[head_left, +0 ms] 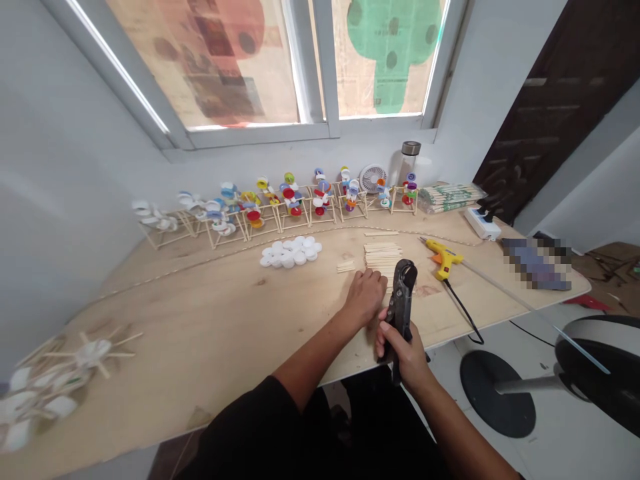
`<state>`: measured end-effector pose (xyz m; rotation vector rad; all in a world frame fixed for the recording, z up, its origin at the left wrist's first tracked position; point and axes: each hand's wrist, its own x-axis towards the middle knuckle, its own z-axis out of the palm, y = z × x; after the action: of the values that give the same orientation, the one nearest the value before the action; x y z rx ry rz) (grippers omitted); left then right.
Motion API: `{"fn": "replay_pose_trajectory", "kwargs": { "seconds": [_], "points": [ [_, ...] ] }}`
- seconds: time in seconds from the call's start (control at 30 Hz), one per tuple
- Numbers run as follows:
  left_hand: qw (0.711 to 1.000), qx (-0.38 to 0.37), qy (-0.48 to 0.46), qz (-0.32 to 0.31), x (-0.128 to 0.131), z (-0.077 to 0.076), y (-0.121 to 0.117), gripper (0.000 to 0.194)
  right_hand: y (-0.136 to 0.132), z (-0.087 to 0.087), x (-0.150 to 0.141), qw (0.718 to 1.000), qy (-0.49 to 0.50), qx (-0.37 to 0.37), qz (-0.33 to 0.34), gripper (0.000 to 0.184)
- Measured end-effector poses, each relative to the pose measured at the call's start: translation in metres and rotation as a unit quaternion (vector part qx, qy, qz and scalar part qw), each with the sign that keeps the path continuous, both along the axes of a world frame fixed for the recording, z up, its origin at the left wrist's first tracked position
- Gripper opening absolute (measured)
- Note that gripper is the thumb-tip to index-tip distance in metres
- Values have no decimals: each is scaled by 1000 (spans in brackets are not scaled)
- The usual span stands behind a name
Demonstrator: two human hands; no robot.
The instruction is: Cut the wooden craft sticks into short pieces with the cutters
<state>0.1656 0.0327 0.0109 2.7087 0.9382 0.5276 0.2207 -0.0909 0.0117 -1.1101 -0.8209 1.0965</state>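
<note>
My right hand [409,357] is wrapped round the handles of a black hand cutter [400,297], which looks like a pipe cutter and stands with its curved head up. Just left of it, my left hand [367,295] rests at the near side of a stack of thin wooden sticks [383,256], its fingers curled. What those fingers hold, if anything, is hidden. A few short stick pieces [345,267] lie beside the stack. White bottle caps [291,252] are grouped further left. A yellow glue gun [443,257] with a long glue stick lies to the right.
Several stick frames with coloured bottle-cap wheels [320,200] line the back of the wooden table [225,320]. A small fan [373,179], a glass bottle [409,163], bagged sticks [450,197] and a power strip [483,223] stand behind. Stick-and-cap wheels [93,352] lie at left.
</note>
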Motion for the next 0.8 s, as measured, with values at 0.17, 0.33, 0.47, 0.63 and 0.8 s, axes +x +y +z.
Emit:
{"fn": "replay_pose_trajectory", "kwargs": {
  "seconds": [0.17, 0.33, 0.47, 0.63, 0.8],
  "points": [
    [994, -76, -67, 47, -21, 7, -4, 7, -1, 1, 1, 1000, 16, -9, -2, 31],
    [966, -191, -152, 90, -67, 13, -15, 11, 0, 0, 0, 1000, 17, -16, -6, 29],
    [832, -462, -301, 66, -97, 21, -32, 14, 6, 5, -5, 1000, -10, -22, -4, 26],
    [726, -590, -351, 47, -120, 27, -51, 21, 17, 20, -21, 995, -97, 6, -9, 22],
    [687, -623, -369, 57, -133, 24, -64, 25, 24, 22, -40, 985, -165, 37, -25, 19]
  ]
}}
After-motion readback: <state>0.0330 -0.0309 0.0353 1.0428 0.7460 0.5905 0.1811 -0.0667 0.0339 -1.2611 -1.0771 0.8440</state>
